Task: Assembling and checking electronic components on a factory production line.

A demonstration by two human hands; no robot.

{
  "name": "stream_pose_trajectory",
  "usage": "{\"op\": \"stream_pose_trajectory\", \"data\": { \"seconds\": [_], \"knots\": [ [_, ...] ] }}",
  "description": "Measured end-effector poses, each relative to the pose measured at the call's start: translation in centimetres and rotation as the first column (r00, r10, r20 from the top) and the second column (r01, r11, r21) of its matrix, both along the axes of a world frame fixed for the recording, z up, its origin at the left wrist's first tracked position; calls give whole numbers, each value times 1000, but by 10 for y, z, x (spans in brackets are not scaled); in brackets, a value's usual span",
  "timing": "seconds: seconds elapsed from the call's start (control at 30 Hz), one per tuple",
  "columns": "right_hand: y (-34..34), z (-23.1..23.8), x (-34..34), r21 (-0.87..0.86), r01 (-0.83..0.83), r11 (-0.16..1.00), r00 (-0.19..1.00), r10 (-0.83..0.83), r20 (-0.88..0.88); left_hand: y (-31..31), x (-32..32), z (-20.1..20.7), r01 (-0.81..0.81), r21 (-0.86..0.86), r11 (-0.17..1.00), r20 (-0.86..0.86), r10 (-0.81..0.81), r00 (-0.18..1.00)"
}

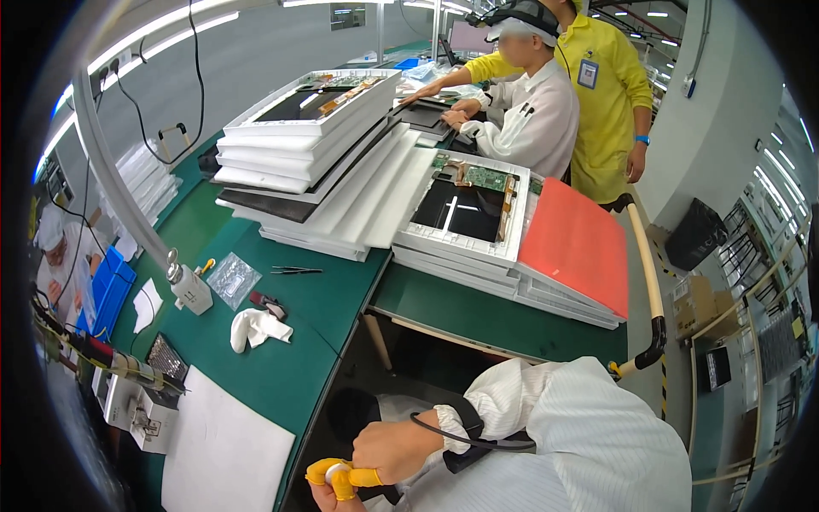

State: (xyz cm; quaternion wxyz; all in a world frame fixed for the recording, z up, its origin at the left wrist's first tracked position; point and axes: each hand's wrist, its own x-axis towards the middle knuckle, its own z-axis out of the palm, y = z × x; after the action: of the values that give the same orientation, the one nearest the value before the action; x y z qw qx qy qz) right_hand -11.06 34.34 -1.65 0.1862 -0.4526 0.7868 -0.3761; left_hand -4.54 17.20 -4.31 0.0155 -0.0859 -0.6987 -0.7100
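Observation:
At the lower edge my hands meet in front of my body. Out of the white striped sleeve comes my right hand (397, 450), its fingers bent and closed down at the left hand's fingertips. What those fingers grip, if anything, is hidden. Partly cut off by the frame, my left hand (331, 497) is closed, with yellow finger cots (344, 486) on its fingers. A small white round piece (336, 469) sits between the yellow-covered fingers; its kind is too small to tell. A black wrist strap (466, 418) with a cord circles the right cuff.
A green bench holds a white foam sheet (226, 439), white cloth (258, 329), tweezers (296, 270), a dispenser bottle (188, 288) and clear bag (233, 280). Stacked panels with foam (299, 183), an open panel (467, 205) and a red sheet (573, 247) lie beyond. Two people (533, 128) work behind.

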Motion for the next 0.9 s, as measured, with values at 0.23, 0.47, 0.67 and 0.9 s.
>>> {"op": "stream_pose_trajectory", "data": {
  "seconds": [0.23, 0.47, 0.67, 0.9],
  "knots": [
    [4, -1, -2, 65, -54, 996, 996, 49, 77, 3, -1, 12, 51, -5, 999, 135, -50, 990],
    [7, -10, 4, -150, 58, 987, 973, -22, 229, 3, 0, 8, -23, 119, 993, 109, 10, 994],
    [-16, -28, 10, -407, 206, 890, 978, -203, 51, -3, 4, -28, -98, 456, 885, 87, 66, 994],
    [-6, -13, 0, -346, 105, 932, 965, -180, -192, 7, 5, -11, -120, 400, 909, 167, 57, 984]
  ]
}}
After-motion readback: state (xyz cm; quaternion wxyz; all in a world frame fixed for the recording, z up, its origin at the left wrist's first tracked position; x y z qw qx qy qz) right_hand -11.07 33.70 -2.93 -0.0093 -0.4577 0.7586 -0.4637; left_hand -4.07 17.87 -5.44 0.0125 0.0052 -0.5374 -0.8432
